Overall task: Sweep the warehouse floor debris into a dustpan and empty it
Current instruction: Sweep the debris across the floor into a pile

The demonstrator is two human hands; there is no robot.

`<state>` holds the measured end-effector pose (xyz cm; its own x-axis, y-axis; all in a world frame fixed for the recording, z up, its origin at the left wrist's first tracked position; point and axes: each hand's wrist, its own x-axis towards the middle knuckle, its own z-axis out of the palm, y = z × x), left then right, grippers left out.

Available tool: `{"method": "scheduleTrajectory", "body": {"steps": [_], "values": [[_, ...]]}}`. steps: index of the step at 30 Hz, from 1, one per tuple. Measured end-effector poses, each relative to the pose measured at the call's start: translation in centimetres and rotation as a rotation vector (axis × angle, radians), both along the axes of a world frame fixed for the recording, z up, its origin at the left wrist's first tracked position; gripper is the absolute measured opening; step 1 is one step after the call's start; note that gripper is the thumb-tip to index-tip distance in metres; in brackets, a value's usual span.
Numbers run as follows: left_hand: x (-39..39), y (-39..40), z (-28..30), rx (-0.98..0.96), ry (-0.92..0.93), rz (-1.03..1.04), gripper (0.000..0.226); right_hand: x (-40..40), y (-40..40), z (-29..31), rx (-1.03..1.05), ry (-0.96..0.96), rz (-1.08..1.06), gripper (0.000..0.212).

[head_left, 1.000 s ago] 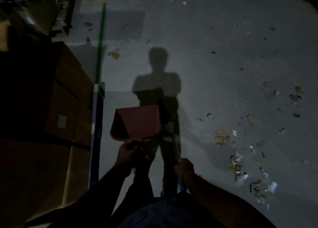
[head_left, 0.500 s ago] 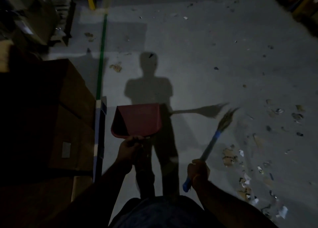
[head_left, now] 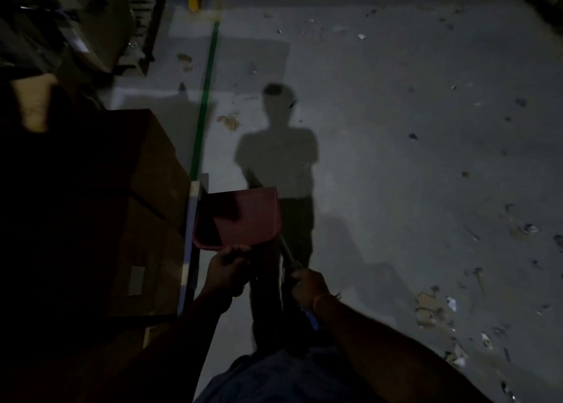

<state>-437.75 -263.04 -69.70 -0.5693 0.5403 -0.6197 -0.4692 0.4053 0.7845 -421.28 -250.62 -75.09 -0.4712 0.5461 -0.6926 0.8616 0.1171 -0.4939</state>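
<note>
The sweeping looks barely begun, judging from how the floor lies. The red dustpan [head_left: 243, 217] is held up off the floor by the left hand [head_left: 227, 268], whose fingers curl round its handle at the near edge, and what shows of its inside appears to hold no scraps, though one side of it is in deep shadow. The right hand [head_left: 309, 287] is wrapped round the broom handle [head_left: 286, 252], which runs up from the fist and passes just beside the dustpan's right corner.

The debris [head_left: 432, 308] lies well to the right of the dustpan: torn cardboard and paper bits in a loose drift, with more specks scattered farther off on the same side. A few scraps [head_left: 228, 122] also sit beyond the dustpan, near the green floor line [head_left: 202, 122]. None of it is gathered into a pile, so collecting, scooping and emptying all seem still to come.

Much is hard to read. The light is very dim. The broom's bristles cannot be seen; the handle vanishes behind the dustpan and into the person's shadow [head_left: 280, 156]. The stacked cardboard boxes [head_left: 152, 171] left of the dustpan are nearly black. No bin for emptying is visible.
</note>
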Motion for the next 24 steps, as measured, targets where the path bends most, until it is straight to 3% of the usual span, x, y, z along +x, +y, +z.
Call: {"method": "scheduleTrajectory", "body": {"steps": [6, 13, 19, 21, 24], "values": [[-4.6, 4.3, -0.7, -0.021, 0.012, -0.004, 0.018, -3.4, 6.1, -1.3, -0.064, -0.039, -0.064, 0.035], [-10.3, 12.9, -0.6, -0.041, 0.024, -0.014, 0.016, -6.4, 18.0, -1.6, -0.059, -0.082, -0.485, 0.034], [-12.9, 19.1, 0.3, 0.013, 0.049, -0.024, 0.019, -9.1, 21.7, -1.8, 0.032, -0.099, -0.691, 0.027], [-14.1, 20.0, 0.3, 0.025, 0.042, -0.006, 0.018, -10.0, 22.7, -1.9, 0.080, -0.071, -0.638, 0.027], [-16.3, 20.8, 0.5, 0.025, 0.042, 0.045, 0.017, -12.4, 24.9, -1.8, 0.150, -0.053, -0.369, 0.028]]}}
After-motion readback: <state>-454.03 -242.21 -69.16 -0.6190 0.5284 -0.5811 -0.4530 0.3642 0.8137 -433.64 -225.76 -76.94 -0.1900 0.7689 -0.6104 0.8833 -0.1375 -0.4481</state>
